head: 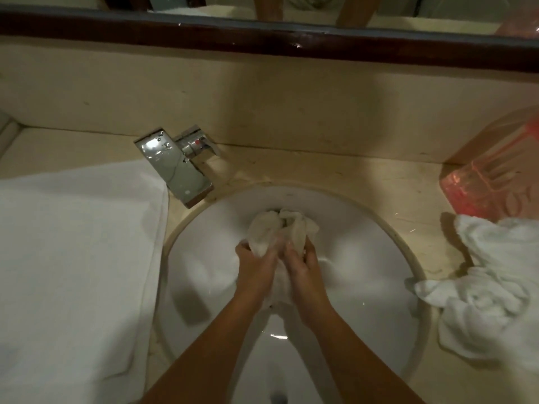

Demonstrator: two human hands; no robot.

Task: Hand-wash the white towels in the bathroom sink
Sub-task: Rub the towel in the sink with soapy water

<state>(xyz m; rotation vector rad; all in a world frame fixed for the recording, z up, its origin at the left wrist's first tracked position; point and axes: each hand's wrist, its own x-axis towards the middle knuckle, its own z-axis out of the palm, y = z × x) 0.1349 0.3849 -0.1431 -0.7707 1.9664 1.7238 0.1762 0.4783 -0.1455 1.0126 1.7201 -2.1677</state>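
**Mid-scrub on one towel, more to go by the look of it**

Left hand [256, 266] and right hand [300, 266] are side by side, nearly touching. Each has its fingers curled tight round the same bunched wet towel [271, 231]. The wad pokes out just past the fingertips, toward the back of the sink [364, 243].

I'd call this the rubbing stage, so nowhere near done. A flat towel [73, 243] lies on the counter to the left, and a crumpled towel [495, 281] sits on the right with a corner over the rim. I can't tell if either has been washed. No water is visibly running from the faucet [178, 167].
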